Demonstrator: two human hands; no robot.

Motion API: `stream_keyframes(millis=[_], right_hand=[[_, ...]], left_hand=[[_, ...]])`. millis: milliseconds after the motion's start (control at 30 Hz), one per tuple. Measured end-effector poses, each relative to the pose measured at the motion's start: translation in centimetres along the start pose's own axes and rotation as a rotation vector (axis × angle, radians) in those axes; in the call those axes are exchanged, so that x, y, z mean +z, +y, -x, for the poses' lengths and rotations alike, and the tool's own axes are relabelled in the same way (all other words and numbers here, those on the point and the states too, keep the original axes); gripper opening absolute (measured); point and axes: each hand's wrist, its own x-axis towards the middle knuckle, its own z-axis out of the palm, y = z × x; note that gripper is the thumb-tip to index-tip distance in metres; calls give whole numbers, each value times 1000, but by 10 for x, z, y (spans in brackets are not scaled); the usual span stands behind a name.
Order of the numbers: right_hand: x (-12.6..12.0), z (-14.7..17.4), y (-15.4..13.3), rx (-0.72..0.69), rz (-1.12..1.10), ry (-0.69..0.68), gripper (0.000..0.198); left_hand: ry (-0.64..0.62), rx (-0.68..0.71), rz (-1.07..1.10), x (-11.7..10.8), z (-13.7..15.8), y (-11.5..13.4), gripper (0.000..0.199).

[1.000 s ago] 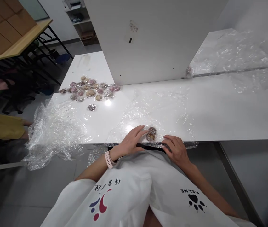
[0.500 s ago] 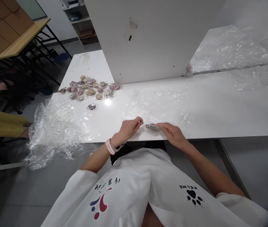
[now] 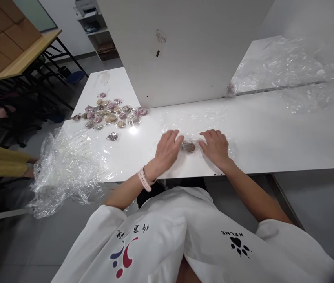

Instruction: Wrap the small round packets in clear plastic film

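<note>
A dark brown oval piece (image 3: 188,147) lies on a sheet of clear plastic film (image 3: 194,120) near the front of the white table. What the piece is, I cannot tell. My left hand (image 3: 167,150) rests on the film just left of it, fingers out and thumb near its edge. To its right, my right hand (image 3: 215,147) touches the film with fingers extended and thumb apart. Neither hand grips the piece. Over at the left lies a pile of small wrapped pieces (image 3: 110,118), brown, tan and pink. One dark wrapped piece (image 3: 113,136) sits apart in front of them.
Crumpled clear plastic (image 3: 66,169) hangs over the table's left front edge. A large white panel (image 3: 184,59) stands upright behind my hands. More plastic film (image 3: 281,67) lies at the back right. At far left is another person's yellow garment (image 3: 2,161).
Both hands have moved forward over the film, and their pinched fingers have spread. The brown piece sits farther from the front edge. A pink piece now shows at the pile's far side.
</note>
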Motion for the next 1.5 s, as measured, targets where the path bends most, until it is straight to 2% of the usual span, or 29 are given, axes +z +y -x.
stream_keyframes(millis=[67,133,233,333,400,433,500,533,567,633,667,733,833,900,967,1033,1100,1133,1167,1233,1300,1367,1433,1500], right_hand=[[0,10,-3,-197,-31,82,29],[4,20,-5,-350,-97,-2,33],[18,29,-2,-431,-116,-169,49],[32,29,4,-365,-121,-215,58],[39,25,5,-324,-140,-186,52],[41,23,5,-310,-147,-163,49],[45,19,2,-285,-162,-121,42],[46,17,0,-274,-169,-106,39],[47,16,-2,-264,-175,-94,38],[46,17,-4,-256,-187,-74,37],[45,18,-4,-259,-198,-69,37],[38,23,-3,-261,-229,-81,38],[25,27,1,-179,-306,-208,41],[17,25,2,-76,-354,-350,43],[13,20,0,7,-318,-404,43],[10,17,-4,24,-177,-270,41],[5,19,-8,-61,-29,-65,36],[3,23,-9,-138,10,4,33],[0,28,-9,-227,22,34,32],[-1,42,-7,-390,0,-4,34],[4,55,-3,-458,-33,-53,41],[13,62,2,-422,-55,-51,40],[20,58,6,-314,-92,-33,36],[22,45,7,-165,-128,-68,39]], left_hand=[[-54,104,94,0,24,15,35],[-138,149,95,8,46,13,36],[-186,24,34,18,66,-29,42],[-69,-168,-17,4,70,-91,43],[111,-324,-100,-15,67,-118,35],[215,-392,-133,-23,63,-122,32],[364,-426,-109,-30,54,-112,27],[374,-375,-44,-27,49,-98,26],[338,-280,47,-20,44,-82,25],[121,-48,209,3,34,-49,32],[44,5,244,15,29,-35,39],[-49,-10,278,35,23,-20,43],[-123,-162,328,45,18,-22,29],[-210,-231,377,41,16,-27,25],[-285,-281,389,34,13,-29,26],[-271,-320,320,27,11,-27,28],[-164,-294,209,23,14,-24,26],[-111,-233,170,21,17,-23,24],[-75,-144,152,21,22,-24,24],[-66,46,169,23,34,-27,29],[-90,121,222,29,43,-33,34],[-95,51,258,34,45,-39,25],[-97,-76,277,37,36,-43,17],[-118,-191,293,35,21,-46,23]])
